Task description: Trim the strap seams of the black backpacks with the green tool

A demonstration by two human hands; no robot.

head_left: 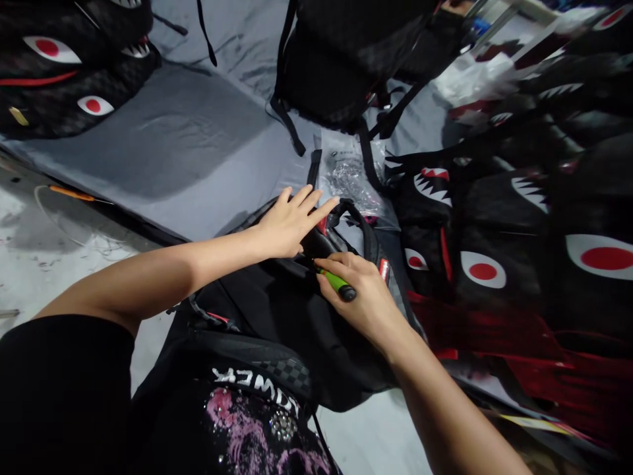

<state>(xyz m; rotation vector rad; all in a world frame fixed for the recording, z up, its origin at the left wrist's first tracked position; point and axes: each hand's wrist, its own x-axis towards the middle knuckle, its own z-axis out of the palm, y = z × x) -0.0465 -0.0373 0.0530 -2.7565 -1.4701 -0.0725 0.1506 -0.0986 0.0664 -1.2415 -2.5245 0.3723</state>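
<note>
A black backpack (277, 316) lies in front of me on the work surface. My left hand (289, 221) rests on its top edge with fingers stretched out flat, holding nothing. Just right of it, my right hand (361, 290) is closed around a green tool with a black end (337, 284), its tip pointing into the backpack's top near the carry handle (363, 227).
Black backpacks with shark-mouth and red-eye prints are piled at the right (494, 251) and far left (64, 66). Another black backpack (346, 59) stands at the back. A clear plastic bag (349, 175) lies beyond my hands. Grey cloth (173, 145) covers the surface.
</note>
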